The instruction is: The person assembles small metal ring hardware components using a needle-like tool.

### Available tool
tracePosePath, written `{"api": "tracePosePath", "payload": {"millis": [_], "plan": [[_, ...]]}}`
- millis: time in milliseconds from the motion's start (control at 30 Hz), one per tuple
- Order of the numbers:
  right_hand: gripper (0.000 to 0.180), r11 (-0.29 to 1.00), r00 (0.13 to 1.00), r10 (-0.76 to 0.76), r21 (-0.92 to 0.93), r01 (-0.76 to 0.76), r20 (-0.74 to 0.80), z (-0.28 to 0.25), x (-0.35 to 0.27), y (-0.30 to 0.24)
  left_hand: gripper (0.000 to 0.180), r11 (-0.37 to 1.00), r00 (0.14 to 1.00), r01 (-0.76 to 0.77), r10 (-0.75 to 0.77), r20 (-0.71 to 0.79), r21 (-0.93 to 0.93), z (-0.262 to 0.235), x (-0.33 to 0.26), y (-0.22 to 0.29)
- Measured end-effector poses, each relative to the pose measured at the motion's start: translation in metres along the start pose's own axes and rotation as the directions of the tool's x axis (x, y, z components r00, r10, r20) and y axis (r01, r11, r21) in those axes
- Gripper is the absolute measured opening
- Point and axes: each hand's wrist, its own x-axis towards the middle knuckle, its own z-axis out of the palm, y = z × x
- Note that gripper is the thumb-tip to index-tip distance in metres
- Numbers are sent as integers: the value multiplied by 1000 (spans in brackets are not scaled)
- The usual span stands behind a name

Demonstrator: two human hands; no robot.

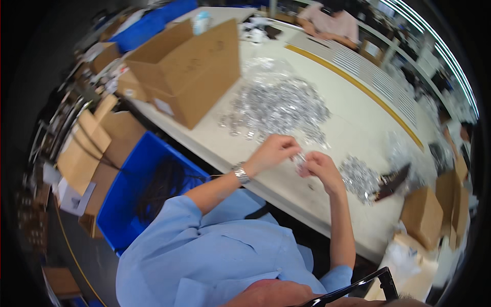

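My left hand (274,152) and my right hand (321,170) meet over the white table (353,115), pinching a small clear plastic packet (299,159) between their fingertips. A metal watch sits on my left wrist. Just beyond my hands lies a large heap of small shiny clear packets (279,107). A smaller heap of the same packets (360,178) rests to the right of my right hand. What is inside the held packet is too small to tell.
An open cardboard box (186,69) stands on the table's left end. A blue bin (134,192) sits on the floor at my left, among flattened cartons. More cardboard boxes (423,215) stand at the right. Another person (330,21) sits at the far end.
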Motion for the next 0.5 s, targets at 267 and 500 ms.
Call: {"api": "tracePosePath", "payload": {"millis": [267,500], "plan": [[16,1000,998,-2,13,1,68,13,-8,19,39,887,987,-148,162,4,437,6,-24,-3],[21,994,994,108,0,-108,26,26,4,23,31,835,921,-358,390,9,417,7,-21,-40]]}}
